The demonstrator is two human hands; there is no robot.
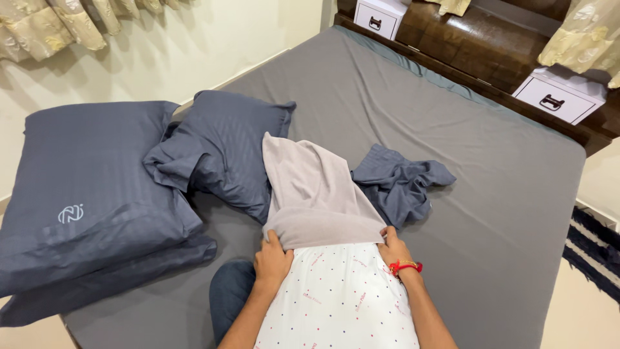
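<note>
Pillow, white with small coloured dots, lies at the near edge of the bed, its far half inside a pale grey pillowcase. Left hand and right hand each pinch the case's open hem at the pillow's corners, grip closed on the cloth. Just beyond the pillow's right lies a crumpled blue case; to its left, blue pillows are stacked.

The grey cover hides the dotted white pillow's upper end, the picture's lower edge cuts its bottom off, and both hands' fingertips lie tucked under the cover's hem.
</note>
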